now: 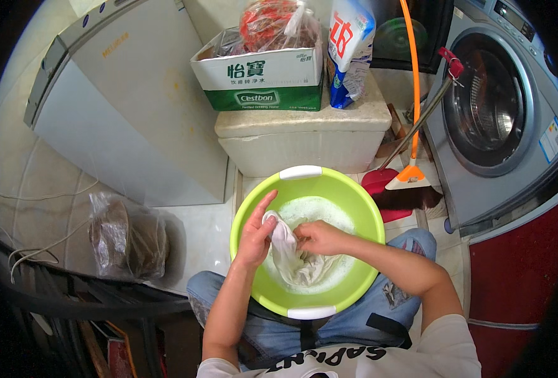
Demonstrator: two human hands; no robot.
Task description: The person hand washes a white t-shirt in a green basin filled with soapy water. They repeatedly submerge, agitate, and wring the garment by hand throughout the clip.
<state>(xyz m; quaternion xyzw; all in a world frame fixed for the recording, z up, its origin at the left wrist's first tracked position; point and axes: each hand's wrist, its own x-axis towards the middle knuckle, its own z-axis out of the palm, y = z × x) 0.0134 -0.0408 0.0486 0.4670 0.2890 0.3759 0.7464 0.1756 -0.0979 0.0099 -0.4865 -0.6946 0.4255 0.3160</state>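
A round lime-green plastic basin (pixel 371 264) with white handles stands before me, with foamy, soapy water (pixel 319 208) inside. A wet white cloth (pixel 286 250) hangs partly in the foam. My left hand (pixel 258 231) holds one end of it between thumb and palm at the basin's left side, index finger raised. Near the basin's middle, the curled fingers of my right hand (pixel 321 237) pinch another part of the same cloth. The cloth's lower folds lie in the suds.
Behind the basin, a pale box-like stand (pixel 302 146) bears a cardboard carton (pixel 264 75) and a detergent bag (pixel 349 52). A broom (pixel 409 184) and red dustpan (pixel 378 179) lean at right, beside a front-loading washing machine (pixel 487 104). A plastic-wrapped bundle (pixel 127 241) sits left.
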